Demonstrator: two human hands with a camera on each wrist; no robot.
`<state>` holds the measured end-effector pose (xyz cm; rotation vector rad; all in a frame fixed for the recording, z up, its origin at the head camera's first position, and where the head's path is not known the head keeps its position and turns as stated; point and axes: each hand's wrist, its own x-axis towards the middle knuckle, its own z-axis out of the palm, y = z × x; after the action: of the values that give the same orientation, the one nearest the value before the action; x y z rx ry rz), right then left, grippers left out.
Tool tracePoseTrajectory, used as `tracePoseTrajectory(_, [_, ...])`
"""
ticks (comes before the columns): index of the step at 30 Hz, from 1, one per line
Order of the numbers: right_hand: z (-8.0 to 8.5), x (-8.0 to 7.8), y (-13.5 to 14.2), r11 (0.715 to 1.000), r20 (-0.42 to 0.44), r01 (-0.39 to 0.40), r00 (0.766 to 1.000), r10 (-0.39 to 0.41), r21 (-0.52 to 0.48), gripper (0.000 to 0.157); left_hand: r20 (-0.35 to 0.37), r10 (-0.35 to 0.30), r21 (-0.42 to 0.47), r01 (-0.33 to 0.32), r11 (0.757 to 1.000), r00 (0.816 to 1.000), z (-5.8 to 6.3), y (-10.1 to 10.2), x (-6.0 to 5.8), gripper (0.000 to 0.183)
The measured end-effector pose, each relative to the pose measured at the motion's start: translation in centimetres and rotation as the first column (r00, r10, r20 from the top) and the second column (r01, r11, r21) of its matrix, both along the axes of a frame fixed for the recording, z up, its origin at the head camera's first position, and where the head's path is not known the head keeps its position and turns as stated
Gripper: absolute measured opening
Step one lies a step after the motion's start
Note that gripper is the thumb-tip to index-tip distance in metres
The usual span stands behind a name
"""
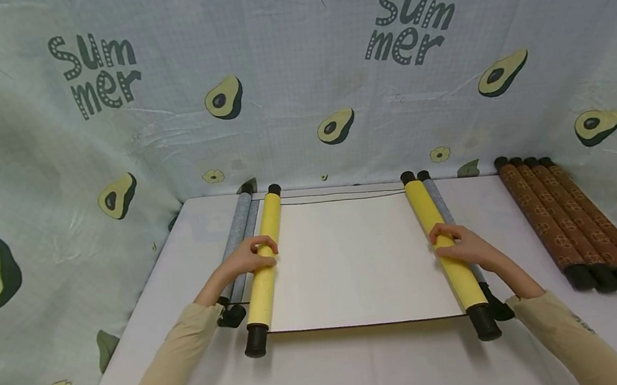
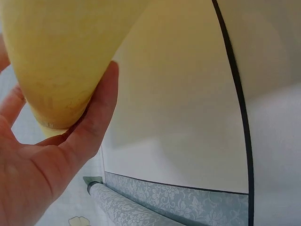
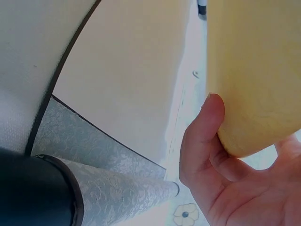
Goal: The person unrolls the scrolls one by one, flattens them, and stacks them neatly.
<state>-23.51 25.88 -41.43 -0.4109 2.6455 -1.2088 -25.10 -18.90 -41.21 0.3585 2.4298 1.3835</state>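
Observation:
A scroll with yellow rolls lies spread between my hands, its white paper [image 1: 353,258] stretched from one roll to the other. My left hand [image 1: 248,258] grips the left yellow roll [image 1: 263,291] around its middle, thumb on the inner side. On the other side, my right hand [image 1: 464,246] holds the right yellow roll [image 1: 419,203] the same way. Both rolls have black end knobs. Beneath is another opened scroll with grey-blue flower-patterned rolls; its left roll [image 2: 127,205] and right roll [image 3: 117,188] show in the wrist views. The yellow scroll covers most of its paper.
Several brown patterned scrolls [image 1: 572,214] lie rolled up side by side at the right of the white table [image 1: 340,379]. A cloth [image 1: 263,41] printed with avocados and lettering hangs behind the table and along its sides.

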Motion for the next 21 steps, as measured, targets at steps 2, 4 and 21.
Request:
tracePoseTrajectory(2, [-0.04, 0.06, 0.01, 1.000, -0.006, -0.001, 1.000, 0.001, -0.001, 0.020, -0.022, 0.005, -0.022, -0.006, 1.000, 1.000, -0.08, 0.01, 0.00, 0.025])
tracePoseTrajectory(4, [-0.11, 0.11, 0.05, 1.000, -0.010, 0.000, 1.000, 0.000, 0.001, 0.022, -0.048, 0.005, -0.045, -0.007, 0.999, 0.999, -0.19, -0.02, -0.05, 0.029])
tracePoseTrajectory(21, [0.02, 0.09, 0.86, 0.998, -0.052, 0.033, 0.998, -0.030, 0.061, 0.022, -0.070, -0.018, -0.041, 0.015, 0.999, 0.997, 0.67, -0.37, 0.31, 0.024])
